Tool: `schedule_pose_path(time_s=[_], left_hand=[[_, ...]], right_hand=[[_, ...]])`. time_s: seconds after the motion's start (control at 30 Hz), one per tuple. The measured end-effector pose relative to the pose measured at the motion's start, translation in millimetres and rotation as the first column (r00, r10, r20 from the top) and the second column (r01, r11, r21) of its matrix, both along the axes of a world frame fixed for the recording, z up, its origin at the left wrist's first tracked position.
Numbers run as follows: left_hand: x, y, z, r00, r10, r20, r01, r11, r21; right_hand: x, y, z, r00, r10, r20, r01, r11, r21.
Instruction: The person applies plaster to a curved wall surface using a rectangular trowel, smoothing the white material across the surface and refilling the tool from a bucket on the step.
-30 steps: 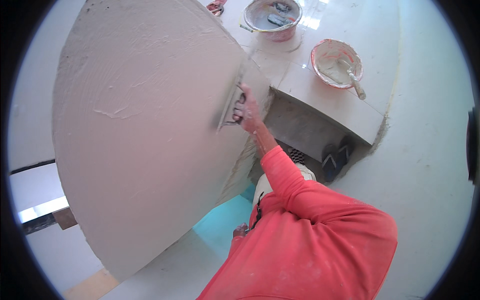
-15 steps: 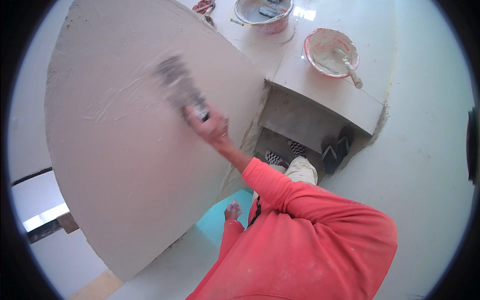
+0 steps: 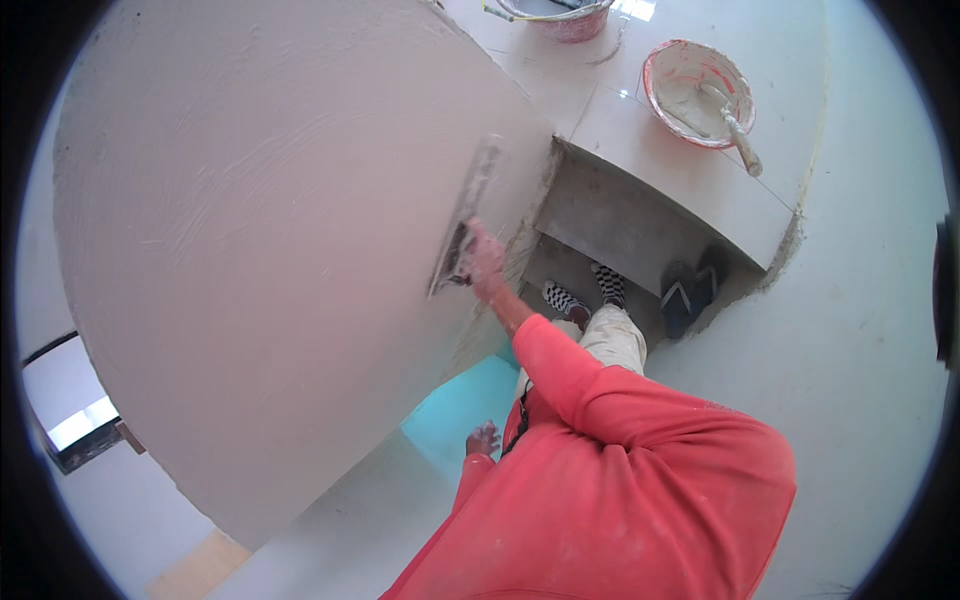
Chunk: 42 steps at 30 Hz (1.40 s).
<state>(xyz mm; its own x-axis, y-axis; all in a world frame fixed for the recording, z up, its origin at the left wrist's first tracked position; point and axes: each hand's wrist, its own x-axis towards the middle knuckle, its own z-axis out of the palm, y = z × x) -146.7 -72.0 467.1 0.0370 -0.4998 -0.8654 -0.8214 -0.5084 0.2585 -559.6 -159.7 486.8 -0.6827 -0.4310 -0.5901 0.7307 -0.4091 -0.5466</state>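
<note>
My right hand (image 3: 487,262) is wrapped round the handle of a plastering trowel (image 3: 470,205). The trowel's long blade lies against the plastered wall (image 3: 280,270), close to the wall's edge beside the step, and is a little blurred. Curved streaks mark the wet-looking plaster on the upper part of the wall. Low by my body, my left hand (image 3: 483,438) holds nothing, its fingers apart and smudged with pale plaster.
A pink-rimmed bucket (image 3: 700,95) with pale plaster and a handled tool stands on the tiled landing (image 3: 630,125). Another bucket (image 3: 575,25) is behind it. Flip-flops (image 3: 687,300) rest on the step beside my checkered socks (image 3: 565,298). A turquoise surface (image 3: 465,400) lies below the wall.
My right hand has swept the trowel rightward and down along the wall, and the blade has turned to tilt the other way. The view has shifted slightly. My left hand stays low.
</note>
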Motion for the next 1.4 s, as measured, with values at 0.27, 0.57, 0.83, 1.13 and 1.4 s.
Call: schedule_pose_path(time_s=[0.27, 0.57, 0.83, 1.13, 1.4], left_hand=[[-38, -25, -24, 0.987, -0.131, -0.091, 0.132, 0.991, 0.008], [-19, -13, -10, 0.992, -0.120, 0.026, 0.118, 0.990, 0.071], [-2, 5, 20, 0.985, -0.064, 0.161, 0.047, 0.993, 0.106], [-3, 3, 24, 0.982, -0.021, 0.187, -0.002, 0.992, 0.124], [-41, -28, 12, 0.994, -0.053, 0.092, 0.046, 0.996, 0.080]], right_hand=[[53, 27, 141, 0.258, 0.353, -0.899, -0.181, 0.932, 0.314], [-44, 44, -24, 0.958, -0.183, 0.220, 0.183, 0.983, 0.020], [-133, 44, -129, 0.903, -0.076, 0.424, 0.131, 0.986, -0.103], [-131, 23, -110, 0.945, 0.006, -0.327, 0.062, 0.978, 0.198], [-80, 45, 27, 0.653, 0.258, -0.712, -0.120, 0.964, 0.239]])
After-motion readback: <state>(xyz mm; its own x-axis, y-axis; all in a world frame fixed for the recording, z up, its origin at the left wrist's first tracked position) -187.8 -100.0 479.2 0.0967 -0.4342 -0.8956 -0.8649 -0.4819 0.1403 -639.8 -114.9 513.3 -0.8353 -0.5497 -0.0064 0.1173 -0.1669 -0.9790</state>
